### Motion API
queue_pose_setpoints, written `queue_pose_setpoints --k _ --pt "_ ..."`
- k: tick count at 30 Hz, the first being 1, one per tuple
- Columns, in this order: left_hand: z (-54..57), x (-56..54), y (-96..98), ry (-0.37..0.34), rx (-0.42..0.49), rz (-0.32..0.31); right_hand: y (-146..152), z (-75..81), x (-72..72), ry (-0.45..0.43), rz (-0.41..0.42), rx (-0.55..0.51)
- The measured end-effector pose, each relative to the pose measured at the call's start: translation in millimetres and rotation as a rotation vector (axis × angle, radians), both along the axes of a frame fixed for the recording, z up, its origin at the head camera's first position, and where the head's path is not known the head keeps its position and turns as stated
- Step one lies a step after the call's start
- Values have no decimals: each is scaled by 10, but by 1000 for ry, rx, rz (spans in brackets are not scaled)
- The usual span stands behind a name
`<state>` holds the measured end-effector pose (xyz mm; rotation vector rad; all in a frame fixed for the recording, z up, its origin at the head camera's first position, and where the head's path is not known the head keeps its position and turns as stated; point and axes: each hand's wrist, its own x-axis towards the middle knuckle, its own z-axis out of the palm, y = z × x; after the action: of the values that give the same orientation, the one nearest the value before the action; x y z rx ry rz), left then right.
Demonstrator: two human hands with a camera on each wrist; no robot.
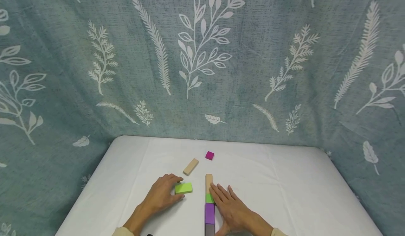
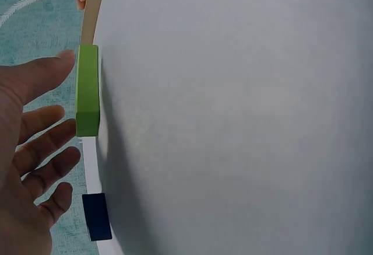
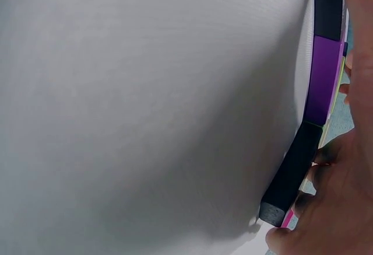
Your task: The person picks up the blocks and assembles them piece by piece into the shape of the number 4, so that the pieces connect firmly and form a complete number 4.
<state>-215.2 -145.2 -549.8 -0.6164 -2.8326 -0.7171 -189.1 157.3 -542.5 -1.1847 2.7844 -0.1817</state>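
My left hand point(image 1: 162, 193) is around a lime green block point(image 1: 183, 188) lying flat on the table, thumb on the near side and fingers on the far side. In the left wrist view the thumb and loosely bent fingers stand beside this block point(image 2: 87, 91). My right hand point(image 1: 232, 211) lies with straight fingers along the right side of a row of blocks. From far to near, the row has a wooden block point(image 1: 209, 183), a green block point(image 1: 210, 198), a purple block point(image 1: 210, 213) and a dark grey block point(image 1: 210, 229).
A loose wooden block point(image 1: 191, 167) lies at an angle beyond the left hand, with a small magenta block point(image 1: 210, 155) farther back. In the left wrist view a dark blue block point(image 2: 97, 217) sits near the fingers. A patterned curtain point(image 1: 202, 70) hangs behind the white table point(image 1: 284, 179).
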Motion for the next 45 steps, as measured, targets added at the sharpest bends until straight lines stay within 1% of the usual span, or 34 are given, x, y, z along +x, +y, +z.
queue_pose_setpoints --k 10,19,25,32,40,45 --pt "-16 -78 30 -19 0 -31 5 11 -7 29 11 0" --pt "-21 -131 43 -47 11 -37 20 18 -19 32 18 2" --pt "-2 -157 61 -28 4 -41 26 25 -34 18 2 8" --pt "1 -171 76 15 -29 -44 9 30 -32 3 -10 22" --pt "-18 -169 89 -15 -19 -54 1 16 -11 -31 -12 22" --pt "-34 -162 89 -27 -20 -56 11 5 7 -4 10 4"
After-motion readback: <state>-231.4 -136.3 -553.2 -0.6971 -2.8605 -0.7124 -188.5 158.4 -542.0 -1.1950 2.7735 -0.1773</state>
